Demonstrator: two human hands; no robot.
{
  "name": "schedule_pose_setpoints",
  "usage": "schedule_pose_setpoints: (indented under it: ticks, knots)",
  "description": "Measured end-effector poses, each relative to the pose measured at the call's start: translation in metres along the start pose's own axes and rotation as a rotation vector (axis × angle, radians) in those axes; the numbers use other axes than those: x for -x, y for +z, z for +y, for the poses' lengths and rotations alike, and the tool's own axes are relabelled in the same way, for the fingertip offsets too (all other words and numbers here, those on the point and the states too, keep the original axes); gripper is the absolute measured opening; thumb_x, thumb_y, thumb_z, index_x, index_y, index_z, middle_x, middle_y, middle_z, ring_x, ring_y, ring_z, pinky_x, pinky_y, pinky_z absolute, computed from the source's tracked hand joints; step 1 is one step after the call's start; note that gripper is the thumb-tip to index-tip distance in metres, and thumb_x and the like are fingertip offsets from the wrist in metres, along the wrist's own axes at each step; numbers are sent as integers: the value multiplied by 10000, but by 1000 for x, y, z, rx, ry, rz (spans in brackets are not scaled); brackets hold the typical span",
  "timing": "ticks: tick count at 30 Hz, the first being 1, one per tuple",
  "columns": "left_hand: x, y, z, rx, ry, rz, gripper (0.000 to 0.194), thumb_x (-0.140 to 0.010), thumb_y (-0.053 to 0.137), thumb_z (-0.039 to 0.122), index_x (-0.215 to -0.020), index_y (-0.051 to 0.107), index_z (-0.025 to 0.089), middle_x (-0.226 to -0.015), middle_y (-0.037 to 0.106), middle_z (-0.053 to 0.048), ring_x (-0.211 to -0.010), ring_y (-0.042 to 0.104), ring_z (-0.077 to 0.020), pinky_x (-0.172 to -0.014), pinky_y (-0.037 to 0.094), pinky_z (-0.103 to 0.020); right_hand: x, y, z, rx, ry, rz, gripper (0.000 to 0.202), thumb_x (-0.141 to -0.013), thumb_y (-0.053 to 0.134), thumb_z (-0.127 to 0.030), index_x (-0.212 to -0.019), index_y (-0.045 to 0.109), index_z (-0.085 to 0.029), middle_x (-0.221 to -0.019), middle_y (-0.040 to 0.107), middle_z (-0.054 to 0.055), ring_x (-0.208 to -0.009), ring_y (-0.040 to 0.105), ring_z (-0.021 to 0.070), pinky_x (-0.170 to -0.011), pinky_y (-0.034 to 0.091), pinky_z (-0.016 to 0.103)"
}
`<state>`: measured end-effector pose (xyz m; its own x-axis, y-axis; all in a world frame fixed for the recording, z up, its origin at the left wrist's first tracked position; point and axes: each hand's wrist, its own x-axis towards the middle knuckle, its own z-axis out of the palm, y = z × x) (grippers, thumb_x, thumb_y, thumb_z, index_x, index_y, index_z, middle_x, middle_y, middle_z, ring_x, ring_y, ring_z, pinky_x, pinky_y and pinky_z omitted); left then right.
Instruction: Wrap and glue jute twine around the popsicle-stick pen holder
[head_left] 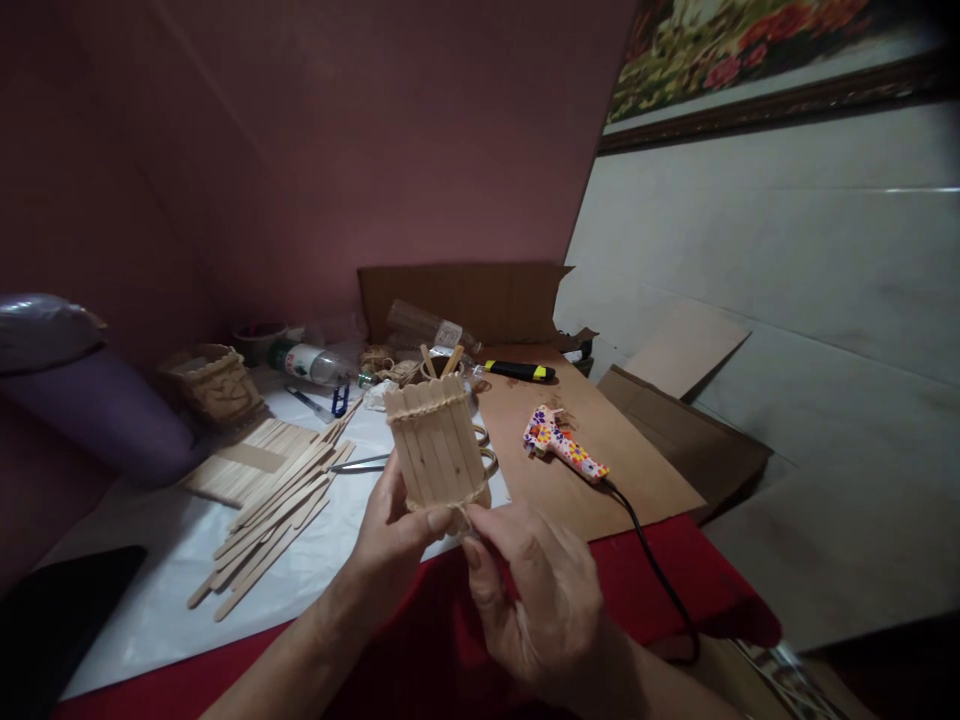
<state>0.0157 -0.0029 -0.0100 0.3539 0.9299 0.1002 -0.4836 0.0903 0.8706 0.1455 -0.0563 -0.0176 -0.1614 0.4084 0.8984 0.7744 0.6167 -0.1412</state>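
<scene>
A small box made of wooden craft sticks point(436, 448) is held up above the near edge of the table. Twine point(431, 407) runs around it close to the scalloped top, and more twine crosses its lower edge. My left hand point(390, 545) grips the box from the left and below, its thumb pressed on the lower twine. At that same lower edge, my right hand point(536, 580) pinches the twine between thumb and forefinger. Behind the box lie scissors point(367, 464), their handles partly hidden by it.
Loose craft sticks point(274, 530) and a flat stick panel point(244, 460) lie on the left. A flowered glue gun point(566, 445) with a black cord rests on cardboard point(630, 480) at right. Behind are a yellow-black cutter point(520, 371), a plastic bottle point(311, 362) and a decorated basket point(214, 385).
</scene>
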Motion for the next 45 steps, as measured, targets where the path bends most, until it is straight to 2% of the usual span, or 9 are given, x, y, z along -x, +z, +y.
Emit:
schedule_pose_setpoints:
  ticks: [7, 14, 19, 23, 28, 31, 36, 42, 45]
  knots:
    - [0, 3, 2, 16, -8, 50, 514, -577, 785, 305, -1020, 550, 192, -820, 621, -38, -702, 583, -180, -604, 438, -288, 0, -2, 3, -44, -39, -92, 300, -908, 479, -100, -1197, 552, -68, -777, 667, 95, -706, 631, 186, -571, 536, 303]
    - [-1, 3, 2, 34, -17, 57, 494, -586, 771, 268, -1025, 557, 193, -804, 635, -27, -700, 597, -178, -620, 456, -286, 0, -1, 3, -63, -17, -97, 305, -894, 503, -78, -1193, 556, -53, -785, 664, 103, -709, 627, 187, -570, 538, 302]
    - [1, 6, 6, 100, -33, 34, 485, -601, 749, 262, -1046, 571, 185, -901, 668, -59, -826, 633, -226, -746, 491, -339, 3, -2, 5, -68, -51, -118, 343, -888, 472, -80, -1221, 541, -35, -773, 648, 107, -697, 623, 195, -553, 533, 310]
    - [3, 8, 9, 82, -22, 44, 512, -587, 759, 260, -1059, 575, 184, -930, 673, -71, -834, 637, -236, -723, 492, -330, 5, -2, 6, -89, -59, -120, 392, -883, 461, -83, -1271, 513, -64, -799, 650, 95, -723, 625, 192, -569, 536, 309]
    - [2, 7, 7, 71, -21, 55, 518, -609, 742, 250, -1092, 565, 196, -974, 669, -75, -851, 636, -235, -732, 483, -331, 5, 0, 2, -79, -31, -57, 309, -872, 522, -69, -1178, 560, -57, -821, 682, 117, -743, 644, 205, -602, 539, 322]
    - [1, 6, 5, 70, -14, 46, 528, -598, 740, 254, -1091, 562, 189, -930, 669, -75, -822, 637, -241, -710, 484, -340, 3, 0, 0, -61, 13, -18, 270, -878, 540, -92, -1147, 562, -84, -848, 701, 111, -760, 661, 201, -644, 556, 323]
    - [-1, 5, 4, 37, -15, 45, 540, -581, 747, 239, -1083, 556, 185, -894, 668, -67, -784, 636, -232, -658, 488, -319, -3, -1, 0, -53, 21, -29, 254, -880, 527, -96, -1133, 558, -105, -821, 705, 92, -737, 675, 185, -628, 558, 296]
    - [-1, 3, 1, 3, 25, 23, 600, -601, 773, 246, -1147, 529, 200, -1069, 666, -102, -935, 640, -273, -780, 514, -372, 0, 2, -2, -121, 116, 18, 159, -864, 537, -58, -1001, 569, -133, -770, 671, 68, -705, 652, 172, -627, 537, 288]
    - [0, 2, 1, -3, 26, 44, 603, -614, 772, 248, -1164, 530, 200, -1046, 679, -94, -941, 645, -275, -797, 516, -379, -2, -2, 1, -168, 120, -18, 155, -871, 533, -70, -999, 569, -152, -782, 656, 58, -713, 635, 167, -631, 524, 285]
